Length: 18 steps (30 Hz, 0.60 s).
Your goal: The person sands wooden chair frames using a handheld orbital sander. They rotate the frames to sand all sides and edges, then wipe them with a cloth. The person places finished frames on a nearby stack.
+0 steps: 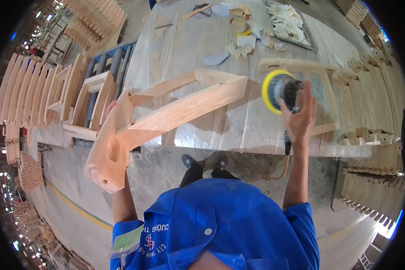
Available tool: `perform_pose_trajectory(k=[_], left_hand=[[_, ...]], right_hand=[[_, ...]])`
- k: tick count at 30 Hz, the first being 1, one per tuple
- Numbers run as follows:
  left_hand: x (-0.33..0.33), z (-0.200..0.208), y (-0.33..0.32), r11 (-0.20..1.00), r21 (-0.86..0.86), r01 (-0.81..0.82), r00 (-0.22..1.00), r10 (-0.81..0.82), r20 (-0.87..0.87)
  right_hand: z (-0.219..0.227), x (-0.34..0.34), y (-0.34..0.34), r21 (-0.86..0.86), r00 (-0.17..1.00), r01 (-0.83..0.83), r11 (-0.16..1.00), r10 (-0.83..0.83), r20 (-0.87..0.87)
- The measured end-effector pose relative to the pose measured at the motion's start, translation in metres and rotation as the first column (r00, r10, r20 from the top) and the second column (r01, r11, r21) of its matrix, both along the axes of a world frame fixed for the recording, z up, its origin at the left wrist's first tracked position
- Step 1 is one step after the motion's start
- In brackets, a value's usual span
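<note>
On the left, a pale wooden chair frame (180, 105) is tilted up, with its thick leg end toward me. My left hand (111, 106) is closed on its left side; most of the hand is hidden behind the wood, and only a bit of finger shows. To the right, my right hand (299, 119) grips a round orbital sander (284, 92) with a yellow-rimmed pad. The sander is apart from the frame, its pad turned toward the left. Beneath it, another wooden frame (297, 64) lies on the plastic-covered table (191, 132).
Sanding discs (216, 58), a brush (197, 11) and scraps lie farther back, beside a tray of white pieces (287, 24). Curved wooden parts are stacked at left (29, 90) and right (369, 96). A hose (281, 171) hangs off the table's near edge.
</note>
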State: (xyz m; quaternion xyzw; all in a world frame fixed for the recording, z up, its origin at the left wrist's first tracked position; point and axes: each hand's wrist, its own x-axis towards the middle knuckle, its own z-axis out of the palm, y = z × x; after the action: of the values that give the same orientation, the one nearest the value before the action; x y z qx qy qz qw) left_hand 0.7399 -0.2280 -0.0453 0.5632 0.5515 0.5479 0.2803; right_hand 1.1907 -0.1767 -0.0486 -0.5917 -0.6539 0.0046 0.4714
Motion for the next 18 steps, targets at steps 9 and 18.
perform_pose_trajectory(k=[9,18], left_hand=[[-0.018,-0.082,-0.045,0.763,-0.59,0.264,0.493,0.419,0.762],[-0.009,-0.171,-0.038,0.82,-0.547,0.165,0.696,0.296,0.654]], right_hand=[[-0.026,0.044,-0.059,-0.297,0.98,-0.036,0.954,-0.024,-0.197],[-0.051,-0.017,-0.077,-0.592,0.918,-0.178,0.786,0.35,0.188]])
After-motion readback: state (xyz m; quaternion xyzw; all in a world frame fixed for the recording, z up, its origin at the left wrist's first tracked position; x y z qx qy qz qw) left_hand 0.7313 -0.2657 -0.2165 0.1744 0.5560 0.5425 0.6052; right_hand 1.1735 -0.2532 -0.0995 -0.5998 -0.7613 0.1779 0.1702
